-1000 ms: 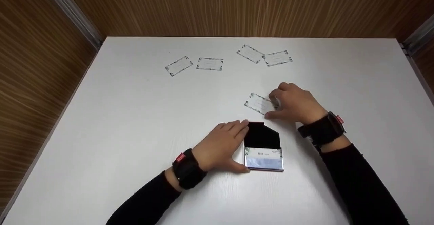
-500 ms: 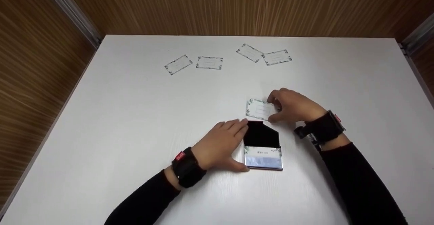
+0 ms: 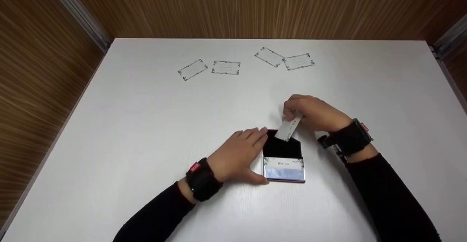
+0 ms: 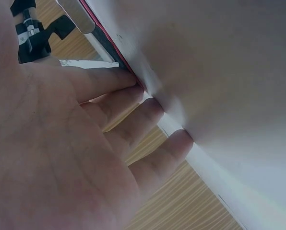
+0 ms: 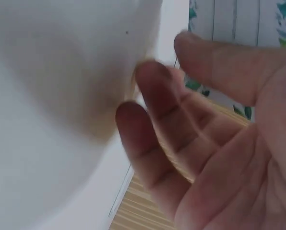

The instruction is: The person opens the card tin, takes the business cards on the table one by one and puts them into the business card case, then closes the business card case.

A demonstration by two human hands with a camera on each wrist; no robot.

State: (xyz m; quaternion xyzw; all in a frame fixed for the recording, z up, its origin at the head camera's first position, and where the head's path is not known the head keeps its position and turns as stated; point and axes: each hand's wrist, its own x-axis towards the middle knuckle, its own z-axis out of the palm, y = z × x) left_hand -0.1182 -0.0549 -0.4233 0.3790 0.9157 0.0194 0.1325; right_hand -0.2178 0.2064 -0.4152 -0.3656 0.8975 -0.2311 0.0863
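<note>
A black card case (image 3: 282, 155) lies open on the white table (image 3: 146, 132), its flap pointing away from me and cards showing in its silver pocket. My left hand (image 3: 239, 156) rests flat against the case's left side, fingers straight (image 4: 133, 115), thumb at the near corner. My right hand (image 3: 313, 112) pinches a white card with a leafy border (image 3: 288, 129), tilted steeply, its lower end over the black flap. The same card (image 5: 239, 28) fills the top of the right wrist view behind my fingers.
Several more leafy-bordered cards lie flat at the far side of the table: two at the left (image 3: 192, 69) (image 3: 226, 67) and two touching ones at the right (image 3: 269, 57) (image 3: 298, 62). Wood-panelled walls enclose the table on three sides.
My right hand lifted the card off the table, tipped it up on edge and brought it toward me over the case's flap. The left hand and case stayed put.
</note>
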